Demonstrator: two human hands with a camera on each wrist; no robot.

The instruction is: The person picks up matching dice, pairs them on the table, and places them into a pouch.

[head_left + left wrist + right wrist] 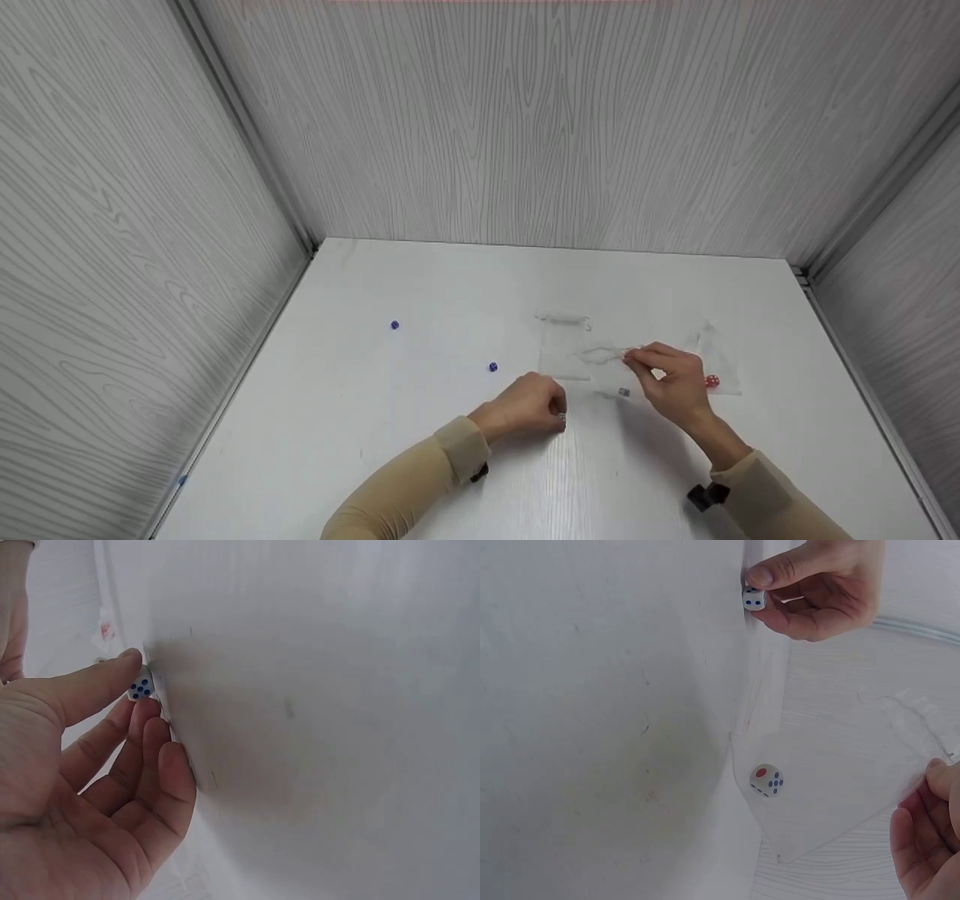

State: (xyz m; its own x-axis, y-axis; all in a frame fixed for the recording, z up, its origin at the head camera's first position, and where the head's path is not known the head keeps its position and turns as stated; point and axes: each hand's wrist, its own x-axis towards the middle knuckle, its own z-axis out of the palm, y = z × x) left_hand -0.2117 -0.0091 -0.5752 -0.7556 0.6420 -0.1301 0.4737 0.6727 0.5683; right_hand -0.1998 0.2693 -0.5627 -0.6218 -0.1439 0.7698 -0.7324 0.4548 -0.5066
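Low at the white table (450, 300), my left hand (525, 405) pinches a small white die (141, 684) with blue dots between thumb and fingertips. To its right, my right hand (671, 379) pinches the top edge of a sheer drawstring bag (832, 780), holding it upright. Inside that bag, near its bottom corner, lies another white die (766, 781) with a red dot on one face and blue dots on others. In the right wrist view the left hand's die is beside the bag, outside it.
A second sheer bag (562, 352) lies flat behind the hands. Red dice (712, 382) sit in a third sheer bag (724, 364) beyond the right hand. Two blue dice, one nearer (493, 367) and one farther left (395, 325), lie on the table. Panel walls (495, 127) enclose it.
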